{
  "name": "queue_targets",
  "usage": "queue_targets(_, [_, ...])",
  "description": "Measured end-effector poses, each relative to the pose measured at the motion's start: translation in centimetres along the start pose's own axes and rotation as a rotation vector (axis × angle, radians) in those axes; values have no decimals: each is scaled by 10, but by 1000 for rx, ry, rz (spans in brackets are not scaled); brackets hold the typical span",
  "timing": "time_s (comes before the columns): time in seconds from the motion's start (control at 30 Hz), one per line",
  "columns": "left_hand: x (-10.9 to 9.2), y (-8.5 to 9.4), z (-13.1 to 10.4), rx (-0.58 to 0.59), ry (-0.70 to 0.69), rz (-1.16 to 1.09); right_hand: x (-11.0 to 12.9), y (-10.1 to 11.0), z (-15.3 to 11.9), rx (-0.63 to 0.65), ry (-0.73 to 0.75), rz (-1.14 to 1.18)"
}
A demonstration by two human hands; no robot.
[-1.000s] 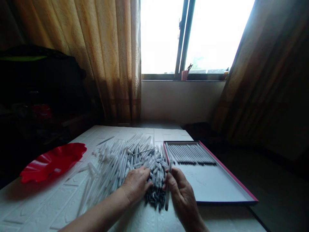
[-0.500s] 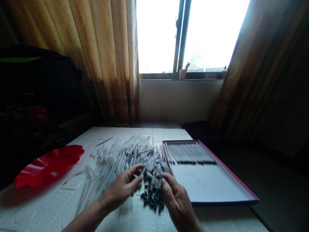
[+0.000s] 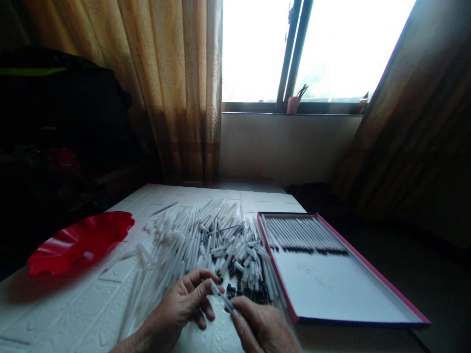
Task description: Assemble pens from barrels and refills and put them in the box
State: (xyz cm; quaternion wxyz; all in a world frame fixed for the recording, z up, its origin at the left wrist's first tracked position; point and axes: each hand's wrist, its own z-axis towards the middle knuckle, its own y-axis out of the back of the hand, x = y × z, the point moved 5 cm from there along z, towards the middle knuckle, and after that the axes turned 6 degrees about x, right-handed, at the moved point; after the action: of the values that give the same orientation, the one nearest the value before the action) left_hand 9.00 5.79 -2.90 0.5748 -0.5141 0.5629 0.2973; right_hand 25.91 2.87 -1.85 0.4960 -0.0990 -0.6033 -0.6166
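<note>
A large heap of white pens [image 3: 206, 240] with black caps and loose black caps lies on the white table [image 3: 73, 314]. At the near edge of the heap, my left hand [image 3: 180, 306] and my right hand [image 3: 257, 326] both pinch one white pen [image 3: 221, 294], held slanted between them just above the table. To the right sits a flat pink-rimmed box [image 3: 371, 272] with a row of finished pens [image 3: 305, 238] lined up at its far end.
A red wavy-edged dish [image 3: 79, 242] sits at the table's left side. Curtains hang behind on both sides of a bright window [image 3: 316, 49]. Dark furniture stands at the far left. The table's right edge runs just beyond the box.
Both hands have drawn back from the heap toward me and now hold a single pen between them. The view has shifted slightly left and down.
</note>
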Motion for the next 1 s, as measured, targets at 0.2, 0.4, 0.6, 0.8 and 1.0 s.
queue_targets(0.2, [-1, -3, -1, 59, -13, 71, 0, -2, -1, 25, -1, 56])
queue_targets(0.4, [-14, -3, -12, 176, -65, 461, -4, -5, -5, 77, 83, -197])
queue_targets(0.6, [-32, -15, -30, 392, -273, 1279, -5, -6, -8, 85, 175, -576])
queue_targets(0.8, [-25, -17, -41, 368, -201, 1484, -1, -9, -11, 57, 312, -645])
queue_targets(1.0, [-14, -19, -41, 375, -282, 1478, -4, -14, -15, 83, 368, -749])
